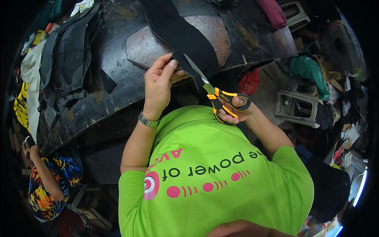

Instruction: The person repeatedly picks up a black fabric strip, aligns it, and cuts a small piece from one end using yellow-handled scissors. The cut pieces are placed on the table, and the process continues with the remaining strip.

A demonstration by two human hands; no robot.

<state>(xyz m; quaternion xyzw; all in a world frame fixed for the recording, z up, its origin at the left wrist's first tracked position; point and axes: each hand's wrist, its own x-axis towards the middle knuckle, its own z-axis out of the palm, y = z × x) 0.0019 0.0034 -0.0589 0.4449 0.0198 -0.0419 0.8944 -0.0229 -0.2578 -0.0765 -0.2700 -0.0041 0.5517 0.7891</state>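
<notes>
A long piece of black fabric (185,39) runs over the table and hangs past its near edge. My left hand (160,77) pinches the fabric's left border between thumb and fingers. In my right hand (241,110) are scissors (216,94) with black and orange handles, thumb in one loop and fingers in the other. Their blades point up and left, lying along the fabric's edge just right of my left fingertips. One blade shows on top of the cloth; the other is mostly hidden, so how far they are apart is unclear.
The dark, worn table (114,35) carries a stack of black fabric pieces (67,55) at left and a small black scrap (106,81). Another person (51,185) sits at lower left. A pale plastic stool (298,108), a green bag (310,75) and a fan (339,47) stand at right.
</notes>
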